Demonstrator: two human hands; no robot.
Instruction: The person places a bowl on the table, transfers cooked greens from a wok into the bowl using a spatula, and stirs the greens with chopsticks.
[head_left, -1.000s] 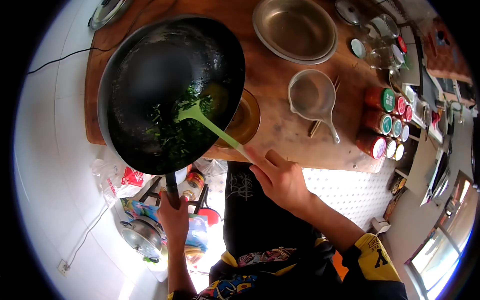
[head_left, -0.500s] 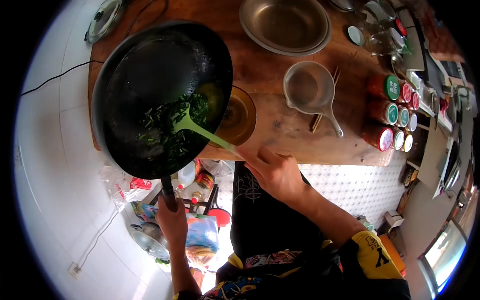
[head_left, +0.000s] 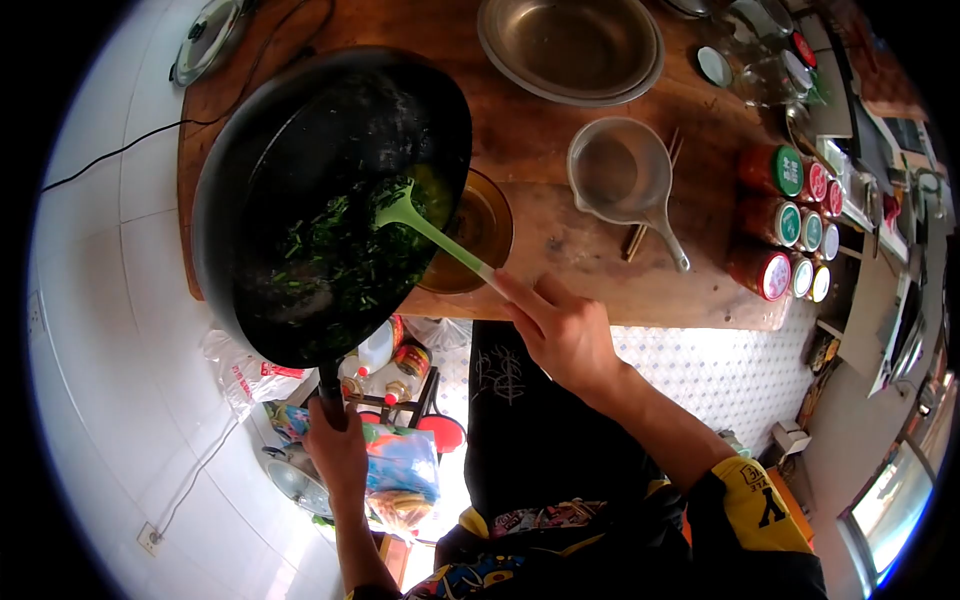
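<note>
My left hand [head_left: 337,447] is closed round the handle of a black wok [head_left: 320,130], which is tilted toward the right over the table. Chopped green leaves [head_left: 325,245] in yellowish-green liquid lie in the wok. The fingers of my right hand [head_left: 565,335] wrap the handle of a pale green spatula [head_left: 440,240]. Its head rests among the greens near the wok's right side. Partly under that rim stands an amber glass bowl [head_left: 492,225]; the wok hides its left part.
On the wooden table [head_left: 540,250] are a small metal saucepan [head_left: 620,170], chopsticks [head_left: 637,240], stacked metal basins [head_left: 570,45] and several lidded jars [head_left: 765,220]. A power cord [head_left: 110,155] runs along the left. Bottles [head_left: 400,375] and bags stand below the table.
The wok has tipped further to the right and shifted slightly that way. The spatula head has moved right toward the wok's rim, with my right hand following.
</note>
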